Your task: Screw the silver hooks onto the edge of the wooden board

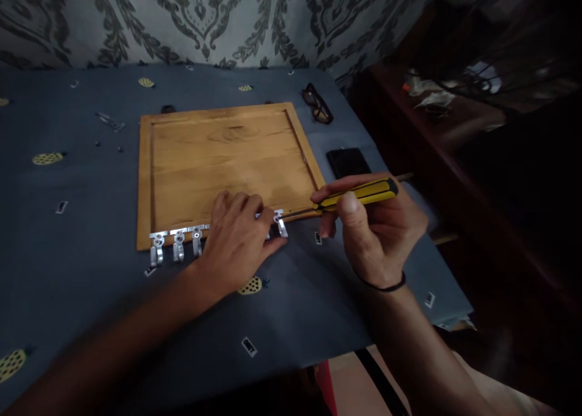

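Observation:
A framed wooden board (227,161) lies flat on a blue patterned cloth (68,270). A metal hook rail (178,239) with several hooks runs along the board's near edge. My left hand (239,243) lies over the rail's right half, fingers curled down and pressing it against the board. My right hand (373,228) grips a yellow and black screwdriver (359,194). The screwdriver's shaft points left, and its tip meets the rail's right end beside the last hook (280,224).
Dark glasses (318,104) lie past the board's far right corner. A black phone (348,161) rests to the board's right. Small screws and a metal part (109,122) sit at the cloth's far left. A dark wooden shelf (454,131) with clutter stands to the right.

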`<move>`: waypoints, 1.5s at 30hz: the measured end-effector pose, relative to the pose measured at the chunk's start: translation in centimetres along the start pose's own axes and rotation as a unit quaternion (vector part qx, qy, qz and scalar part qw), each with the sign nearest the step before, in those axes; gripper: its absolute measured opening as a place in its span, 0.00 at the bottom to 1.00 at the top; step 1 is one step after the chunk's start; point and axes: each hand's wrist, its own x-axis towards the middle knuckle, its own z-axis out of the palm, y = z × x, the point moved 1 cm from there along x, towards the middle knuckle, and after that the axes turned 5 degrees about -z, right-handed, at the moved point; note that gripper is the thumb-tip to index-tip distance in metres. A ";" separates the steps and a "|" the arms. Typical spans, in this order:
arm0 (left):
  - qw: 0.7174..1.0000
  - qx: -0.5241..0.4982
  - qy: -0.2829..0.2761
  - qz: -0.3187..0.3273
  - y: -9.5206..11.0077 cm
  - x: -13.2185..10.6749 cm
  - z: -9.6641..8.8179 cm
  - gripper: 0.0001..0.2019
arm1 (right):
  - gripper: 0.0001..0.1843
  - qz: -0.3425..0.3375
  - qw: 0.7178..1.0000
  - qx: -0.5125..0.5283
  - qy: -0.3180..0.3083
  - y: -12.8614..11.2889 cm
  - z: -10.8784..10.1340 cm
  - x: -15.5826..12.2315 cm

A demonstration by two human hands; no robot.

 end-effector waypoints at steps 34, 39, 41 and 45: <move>1.000 -0.006 0.022 0.008 0.0 -0.1 0.1 0.18 | 0.06 0.060 0.997 -0.023 -0.050 -1.3 0.6 0.4; 0.998 -0.001 0.054 0.013 0.0 -0.2 0.2 0.17 | 0.03 -0.012 0.999 -0.003 0.035 -0.8 0.2 -0.4; 0.998 0.002 0.064 0.021 -0.1 -0.2 0.3 0.16 | 0.04 -0.016 0.999 -0.005 0.047 -0.6 0.0 -0.4; 0.997 0.004 0.076 0.023 -0.1 -0.1 0.4 0.15 | 0.06 -0.003 0.999 -0.011 0.051 -0.2 -0.2 -0.3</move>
